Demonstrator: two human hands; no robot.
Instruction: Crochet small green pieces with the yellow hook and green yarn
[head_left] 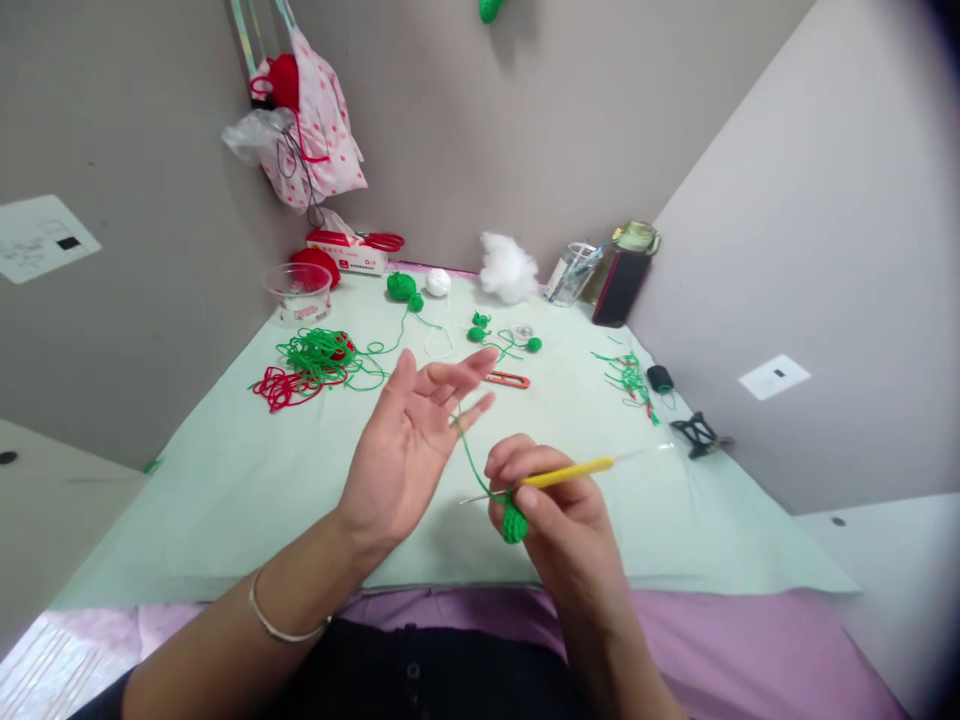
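Note:
My right hand [562,510] pinches a crochet hook with a yellow handle [570,473], its thin metal tip pointing left. The same fingers hold a small green crocheted piece [513,524] that hangs just under the hook. A strand of green yarn [472,462] runs from the hook up to my left hand [412,440]. That hand is raised palm up, fingers spread, with the strand passing at its fingers. Whether the yarn is wrapped around a finger is hard to make out.
Tangled green and red yarn [319,360] lies at left near a clear plastic tub [298,292]. Beyond my hands are an orange cutter [508,380], green balls [401,287] and white stuffing [508,268]. A dark phone [621,288] leans at back right; yarn scraps [630,378] lie nearer.

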